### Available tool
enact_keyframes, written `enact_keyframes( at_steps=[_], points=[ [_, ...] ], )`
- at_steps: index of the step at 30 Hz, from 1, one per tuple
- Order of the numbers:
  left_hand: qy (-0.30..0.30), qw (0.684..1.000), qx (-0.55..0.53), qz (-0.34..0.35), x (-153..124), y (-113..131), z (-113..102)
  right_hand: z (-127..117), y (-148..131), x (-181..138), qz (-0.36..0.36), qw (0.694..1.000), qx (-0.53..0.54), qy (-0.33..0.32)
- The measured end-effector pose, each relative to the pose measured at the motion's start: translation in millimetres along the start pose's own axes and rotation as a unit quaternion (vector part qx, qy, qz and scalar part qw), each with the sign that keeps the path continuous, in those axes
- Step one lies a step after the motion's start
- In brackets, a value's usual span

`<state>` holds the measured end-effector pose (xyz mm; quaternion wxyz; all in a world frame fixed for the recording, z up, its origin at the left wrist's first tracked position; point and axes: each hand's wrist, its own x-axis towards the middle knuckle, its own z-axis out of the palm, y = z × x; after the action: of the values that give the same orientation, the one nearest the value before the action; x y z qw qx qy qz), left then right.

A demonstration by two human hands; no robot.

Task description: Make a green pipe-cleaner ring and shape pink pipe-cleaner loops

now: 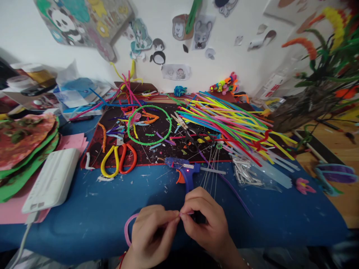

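Observation:
Both of my hands meet low in the middle, over the front of the table. My left hand (154, 232) pinches a pink-purple pipe cleaner (127, 228), which curves out in a loop on its left side. Fingertip to fingertip with it, my right hand (206, 220) is closed on the same pipe cleaner, a short end of which shows between thumb and forefinger. My fingers hide the rest of it. Just beyond the right hand lies a blue hot glue gun (185, 170) with a small red light lit. A green pipe-cleaner ring (170, 125) rests on the dark mat farther back.
Several coloured pipe cleaners (224, 119) are heaped at the back right. Orange-and-yellow-handled scissors (119, 158) and black-handled scissors (190, 138) lie on the mat (91, 149). A white power bank (52, 179) with a cable sits left. Silver pins (244, 173) in a bag lie right.

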<state>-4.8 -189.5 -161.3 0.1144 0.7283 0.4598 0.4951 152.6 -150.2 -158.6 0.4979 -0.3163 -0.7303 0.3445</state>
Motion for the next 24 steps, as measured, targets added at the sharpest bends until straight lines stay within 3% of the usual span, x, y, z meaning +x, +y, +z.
enact_keyframes(
  at_steps=[20,24],
  points=[
    [-0.010,1.000,0.008,-0.016,-0.9,-0.4,-1.6,2.0,1.5,0.9,0.004,1.000,-0.013,0.015],
    [0.011,1.000,0.007,-0.012,0.1,0.5,-1.2,1.9,1.9,2.7,-0.009,1.000,0.004,0.024]
  ],
)
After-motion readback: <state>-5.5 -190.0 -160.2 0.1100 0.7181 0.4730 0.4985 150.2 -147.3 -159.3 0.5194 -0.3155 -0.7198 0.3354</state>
